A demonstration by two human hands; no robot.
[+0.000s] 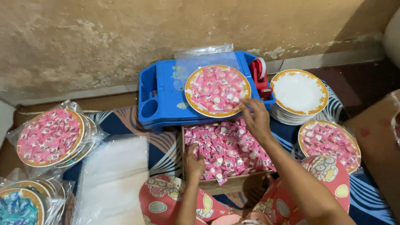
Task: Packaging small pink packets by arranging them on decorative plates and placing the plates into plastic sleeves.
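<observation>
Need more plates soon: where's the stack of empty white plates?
Head view, right of centre: the stack of empty white gold-rimmed plates sits beside the red tape dispenser, behind a bagged candy plate.

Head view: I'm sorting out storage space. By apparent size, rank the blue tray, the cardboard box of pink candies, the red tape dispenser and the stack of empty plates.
1. blue tray
2. cardboard box of pink candies, partly hidden by hands
3. stack of empty plates
4. red tape dispenser

Home floor workplace: stained plaster wall (91, 36), patterned floor mat (127, 123)
</observation>
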